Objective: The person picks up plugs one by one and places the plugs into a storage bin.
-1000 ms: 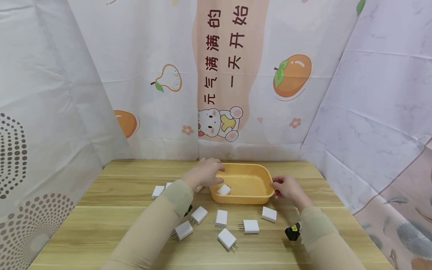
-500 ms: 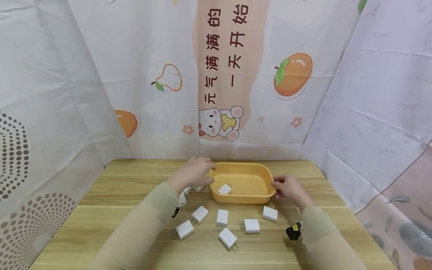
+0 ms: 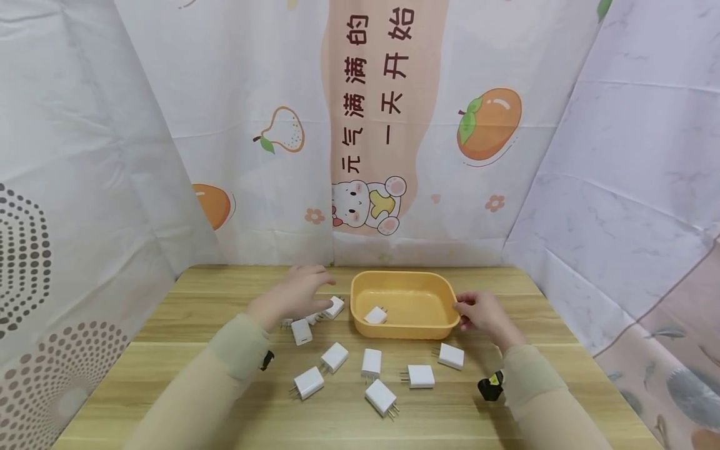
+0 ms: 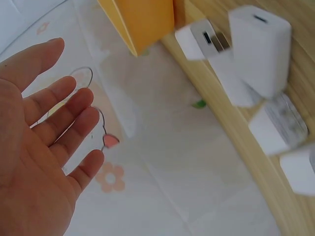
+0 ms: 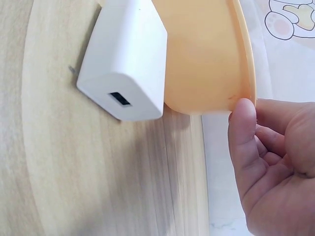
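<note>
A yellow plastic basket (image 3: 407,332) stands at the back of the table with one white charger plug (image 3: 375,315) in it. My right hand (image 3: 482,314) pinches the basket's right end between thumb and fingers; the right wrist view shows the thumb (image 5: 243,129) against its wall. Left of the basket, my left hand (image 3: 292,294) hovers with nothing in it, its fingers (image 4: 64,118) loosely extended. Under and beside that hand lie several white charger plugs, among them one charger plug (image 3: 301,332) and another charger plug (image 3: 334,307), partly hidden by the hand.
More white charger plugs lie scattered in front of the basket, including a charger plug (image 3: 420,376), a charger plug (image 3: 381,398) and a charger plug (image 3: 308,382). The wooden table (image 3: 185,375) ends at a printed curtain (image 3: 270,206) behind, with hanging cloth on both sides.
My left hand has drawn away from the basket's left end toward the left, uncovering plugs there. The right hand keeps its grip, and the basket barely shifts in view.
</note>
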`<state>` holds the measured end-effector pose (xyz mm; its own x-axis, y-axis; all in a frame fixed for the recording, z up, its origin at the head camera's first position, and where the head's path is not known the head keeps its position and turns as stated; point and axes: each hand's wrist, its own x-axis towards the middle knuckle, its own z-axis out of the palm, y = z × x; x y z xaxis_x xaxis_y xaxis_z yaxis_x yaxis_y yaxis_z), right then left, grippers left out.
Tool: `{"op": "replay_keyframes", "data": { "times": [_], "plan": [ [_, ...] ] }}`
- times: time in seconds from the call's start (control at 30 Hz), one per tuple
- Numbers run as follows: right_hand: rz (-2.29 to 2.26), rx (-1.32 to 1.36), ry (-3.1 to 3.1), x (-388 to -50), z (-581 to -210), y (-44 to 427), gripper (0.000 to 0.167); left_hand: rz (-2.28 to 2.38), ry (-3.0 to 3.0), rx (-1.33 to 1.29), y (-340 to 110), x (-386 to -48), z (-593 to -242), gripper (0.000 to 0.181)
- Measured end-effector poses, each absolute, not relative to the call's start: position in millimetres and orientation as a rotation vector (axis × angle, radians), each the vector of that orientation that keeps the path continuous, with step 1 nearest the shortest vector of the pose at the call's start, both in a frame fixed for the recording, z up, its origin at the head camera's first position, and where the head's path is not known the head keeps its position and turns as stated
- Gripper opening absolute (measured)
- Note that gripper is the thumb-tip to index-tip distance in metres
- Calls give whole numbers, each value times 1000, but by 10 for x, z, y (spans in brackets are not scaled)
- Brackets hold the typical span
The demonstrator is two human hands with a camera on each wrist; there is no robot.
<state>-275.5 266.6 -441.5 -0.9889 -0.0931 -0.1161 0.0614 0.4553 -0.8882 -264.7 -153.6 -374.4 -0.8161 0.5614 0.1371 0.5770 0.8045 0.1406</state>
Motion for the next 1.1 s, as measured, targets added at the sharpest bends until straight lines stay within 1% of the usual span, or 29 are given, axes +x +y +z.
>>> {"op": "replay_keyframes", "data": {
  "times": [0.37,0.57,1.1],
  "plan": [
    [-1523,-37,2563,-2762,-4413,2692,32,-313,-2908,-848,-1940,-2572,-3699,45],
    [-1474,-50,2597,-2778,-4404,2665,29,-295,-2924,-787,-2123,-2566,-3741,44],
    [-1409,-46,2619,-2794,-4384,2660,24,-323,-2941,-743,-2372,-2565,-3853,41]
  ]
}}
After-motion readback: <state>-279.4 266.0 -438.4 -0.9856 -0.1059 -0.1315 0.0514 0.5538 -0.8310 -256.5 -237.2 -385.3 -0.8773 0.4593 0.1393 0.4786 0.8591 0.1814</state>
